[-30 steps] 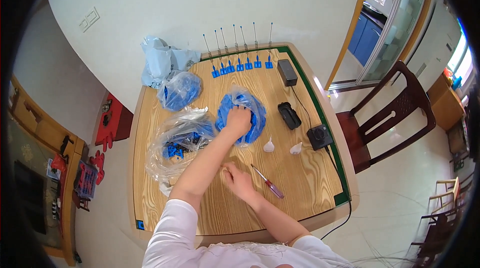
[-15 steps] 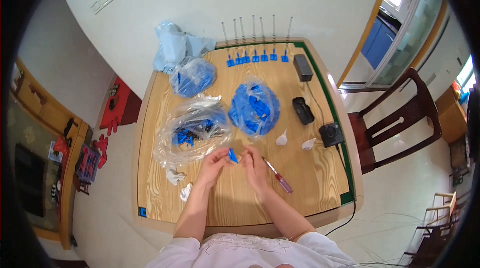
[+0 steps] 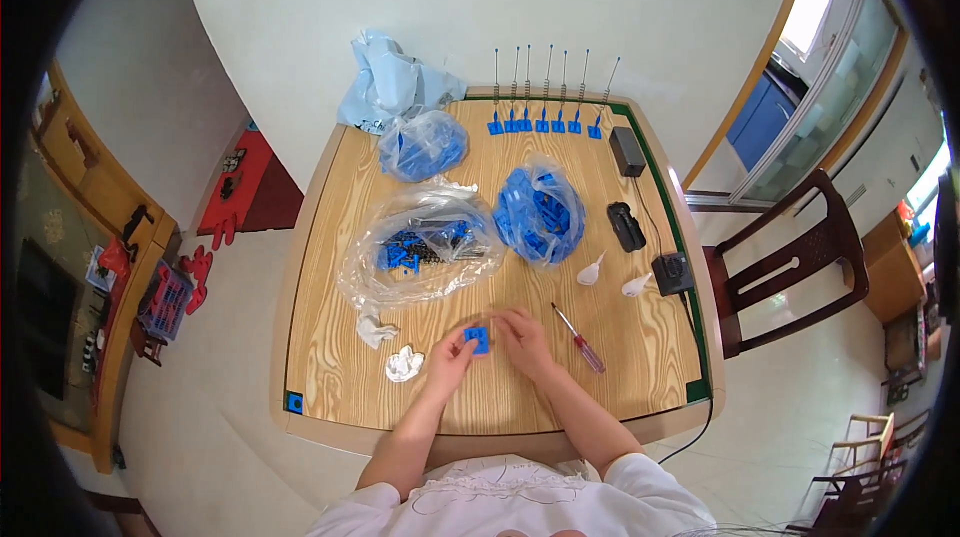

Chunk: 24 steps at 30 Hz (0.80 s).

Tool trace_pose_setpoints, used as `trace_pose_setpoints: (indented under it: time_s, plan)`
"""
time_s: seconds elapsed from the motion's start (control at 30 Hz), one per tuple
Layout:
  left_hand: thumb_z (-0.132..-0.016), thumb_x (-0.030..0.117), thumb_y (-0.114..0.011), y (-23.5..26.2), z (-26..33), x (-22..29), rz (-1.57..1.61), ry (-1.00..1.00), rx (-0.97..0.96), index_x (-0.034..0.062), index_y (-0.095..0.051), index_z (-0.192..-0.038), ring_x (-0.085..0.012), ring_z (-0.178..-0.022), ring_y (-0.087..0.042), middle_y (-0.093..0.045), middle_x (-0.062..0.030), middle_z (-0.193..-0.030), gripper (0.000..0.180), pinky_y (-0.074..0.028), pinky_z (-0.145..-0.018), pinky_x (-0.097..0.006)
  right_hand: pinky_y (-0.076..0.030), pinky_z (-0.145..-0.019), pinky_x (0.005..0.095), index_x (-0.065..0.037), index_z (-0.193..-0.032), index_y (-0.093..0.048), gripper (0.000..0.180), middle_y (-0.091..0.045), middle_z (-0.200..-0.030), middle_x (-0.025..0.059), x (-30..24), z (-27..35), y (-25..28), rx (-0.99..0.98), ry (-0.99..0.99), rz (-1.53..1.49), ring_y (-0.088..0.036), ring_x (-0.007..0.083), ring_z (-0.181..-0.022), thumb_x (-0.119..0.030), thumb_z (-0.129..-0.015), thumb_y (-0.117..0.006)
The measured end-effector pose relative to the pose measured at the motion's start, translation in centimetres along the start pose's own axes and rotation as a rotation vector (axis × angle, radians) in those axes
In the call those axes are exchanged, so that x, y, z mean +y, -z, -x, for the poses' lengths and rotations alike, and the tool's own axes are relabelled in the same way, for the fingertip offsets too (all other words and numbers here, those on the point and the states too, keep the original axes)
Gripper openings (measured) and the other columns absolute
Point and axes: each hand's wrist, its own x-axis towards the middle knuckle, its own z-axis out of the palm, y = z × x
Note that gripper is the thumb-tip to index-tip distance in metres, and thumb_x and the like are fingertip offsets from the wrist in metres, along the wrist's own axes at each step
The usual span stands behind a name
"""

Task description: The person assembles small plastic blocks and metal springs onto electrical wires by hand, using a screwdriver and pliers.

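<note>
My left hand (image 3: 450, 361) pinches a small square blue plastic piece (image 3: 476, 340), its flat face turned up above the near part of the table. Just to its right is my right hand (image 3: 524, 343), fingers loosely stretched toward the piece; I see nothing in them. A screwdriver (image 3: 579, 339) with a clear reddish handle lies right of that hand. Beyond both hands, an opened clear bag (image 3: 365, 282) holds blue parts and dark metal pieces. Another bag (image 3: 540, 222) is full of blue plastic parts.
Several spring rods on blue square bases (image 3: 543, 125) stand along the far edge. Behind left are a tied bag (image 3: 425, 147) and a pale blue bag (image 3: 390, 82). Black boxes (image 3: 627, 152), white nozzle-like pieces (image 3: 590, 270) and crumpled tissues (image 3: 404, 365) lie about the table. A chair (image 3: 780, 277) stands right.
The blue piece has turned from edge-on to showing its flat face, with my left hand tilting it. The whole view has shifted a little, moving the table contents rightward in the picture.
</note>
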Motion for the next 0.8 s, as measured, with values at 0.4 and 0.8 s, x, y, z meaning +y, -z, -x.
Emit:
trace_pose_setpoints:
  time_s: [0.4,0.8]
  plan:
    - [-0.086,0.005,-0.054,-0.3,0.5,-1.3,-0.640,-0.355,0.365,0.0013,-0.055,-0.112,-0.0140,-0.062,-0.057,-0.059,-0.0102,-0.076,0.027,-0.045,-0.056,-0.025,-0.041,-0.088,0.0418,-0.001,-0.111,-0.052,0.032,-0.056,-0.106,0.0187,4.6,-9.7,1.7,-0.062,0.005,0.710,-0.051,0.0365,-0.100,-0.003,-0.080,-0.046]
    - [-0.082,0.002,-0.055,-0.2,0.3,-0.8,-0.745,-0.528,0.319,0.0022,-0.052,-0.113,-0.0296,-0.083,-0.060,-0.058,-0.0183,-0.098,0.031,-0.048,-0.069,-0.032,-0.045,-0.082,0.0415,-0.003,-0.098,-0.059,0.020,-0.057,-0.102,0.0178,7.5,-19.6,5.6,0.321,-0.140,0.940,-0.053,0.0339,-0.100,-0.007,-0.082,-0.046]
